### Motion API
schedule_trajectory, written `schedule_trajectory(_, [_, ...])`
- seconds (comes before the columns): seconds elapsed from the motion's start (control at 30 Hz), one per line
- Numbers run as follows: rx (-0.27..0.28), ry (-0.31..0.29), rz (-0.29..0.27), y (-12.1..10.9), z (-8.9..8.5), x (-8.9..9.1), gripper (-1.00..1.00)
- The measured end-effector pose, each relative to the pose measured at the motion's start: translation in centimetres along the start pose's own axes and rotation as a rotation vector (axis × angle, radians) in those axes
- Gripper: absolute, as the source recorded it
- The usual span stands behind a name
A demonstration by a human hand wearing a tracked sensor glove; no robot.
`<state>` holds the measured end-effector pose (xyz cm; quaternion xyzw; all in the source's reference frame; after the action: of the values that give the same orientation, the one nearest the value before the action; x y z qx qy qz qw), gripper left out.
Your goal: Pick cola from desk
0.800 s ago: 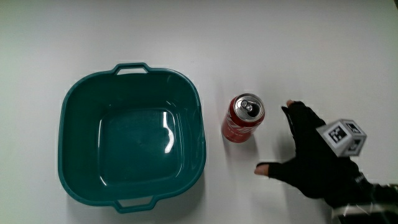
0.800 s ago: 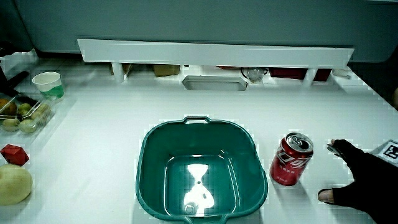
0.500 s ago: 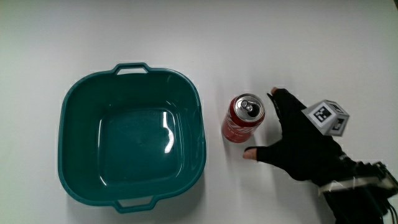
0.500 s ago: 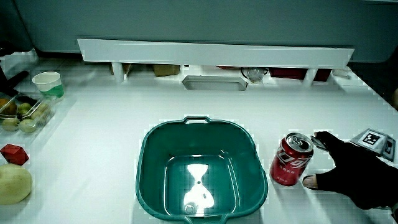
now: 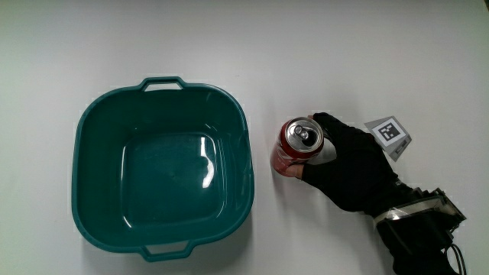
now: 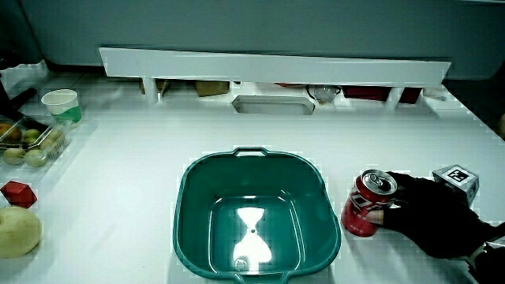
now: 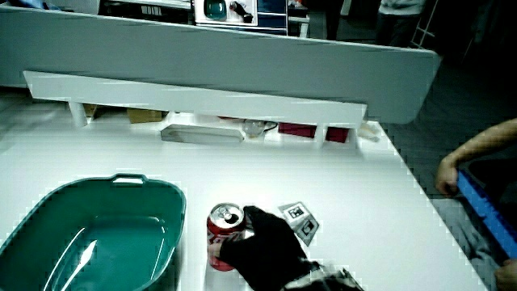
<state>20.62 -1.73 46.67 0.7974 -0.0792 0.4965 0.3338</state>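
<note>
While the cola can (image 5: 299, 147) stood upright on the white desk (image 5: 367, 53), just beside the teal basin (image 5: 99, 122), we recorded the gloved hand (image 5: 348, 164) closed around its side, fingers (image 5: 325, 122) curled about the wall of the can and thumb on the side nearer the person. In both side views the can's base appeared to rest on the desk, so we judged the step to be the grasp itself, made but with no lift begun.

Next move, as we judged it: a firm squeeze and a straight rise off the desk, keeping the can level, since its tab end faced up and we could not tell whether it was opened. The basin rim lay close to the can; a sideways drift toward it could knock the two together.

Containers, as catalogued:
- Teal basin: two moulded handles, nothing in it but reflected light on the glossy floor.
- Clear tub (image 6: 24, 142), at the desk's edge well apart from the basin: small round greenish items, probably fruit; we could not tell more.
- Pale cup (image 6: 61, 105) with a green band, near the tub and farther from the person: contents hidden.
- Shallow grey tray (image 6: 272, 104), near the low partition (image 6: 276, 65): nothing that we could make out in it.

Loose items near the tub: a small red block (image 6: 17, 194) and a pale round fruit (image 6: 17, 233).
</note>
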Motion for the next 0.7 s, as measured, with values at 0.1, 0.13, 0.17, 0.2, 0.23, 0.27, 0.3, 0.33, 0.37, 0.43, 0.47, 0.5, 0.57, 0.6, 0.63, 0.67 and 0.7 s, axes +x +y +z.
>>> schedule_trajectory(0.1, [0.031,-0.068,-0.027,-0.4,0.3,-1.6,1.0])
schedule_trajectory(0.13, [0.02,-0.122,-0.062,-0.4,0.3,-2.4,1.0])
schedule_trajectory(0.17, [0.012,-0.188,-0.042,-0.3,0.4,-2.9,1.0])
schedule_trajectory(0.2, [0.014,-0.218,0.003,-0.1,0.6,-2.9,1.0])
schedule_trajectory(0.23, [0.026,-0.219,0.051,0.2,0.8,-2.8,1.0])
schedule_trajectory(0.27, [0.027,-0.211,0.038,0.1,1.1,-3.6,1.0])
schedule_trajectory(0.3, [0.027,-0.228,0.017,0.1,1.3,-4.3,1.0])
schedule_trajectory(0.33, [0.014,-0.228,0.021,-0.1,1.4,-5.4,1.0])
schedule_trajectory(0.37, [0.016,-0.245,0.031,0.0,1.6,-5.8,1.0])
schedule_trajectory(0.43, [0.012,-0.277,0.0,-0.2,1.9,-7.6,1.0])
schedule_trajectory(0.47, [0.011,-0.295,-0.014,-0.2,2.0,-8.2,1.0])
schedule_trajectory(0.5, [0.003,-0.304,-0.016,-0.1,2.1,-9.1,1.0])
schedule_trajectory(0.57, [-0.008,-0.311,-0.066,-0.1,2.2,-11.0,1.0])
schedule_trajectory(0.6, [-0.011,-0.3,-0.071,0.0,2.1,-12.0,1.0])
schedule_trajectory(0.63, [-0.018,-0.311,-0.051,0.2,2.0,-12.8,1.0])
schedule_trajectory(0.67, [-0.026,-0.322,-0.031,0.5,1.8,-13.6,1.0])
schedule_trajectory(0.7, [-0.034,-0.333,-0.011,0.7,1.7,-14.5,1.0])
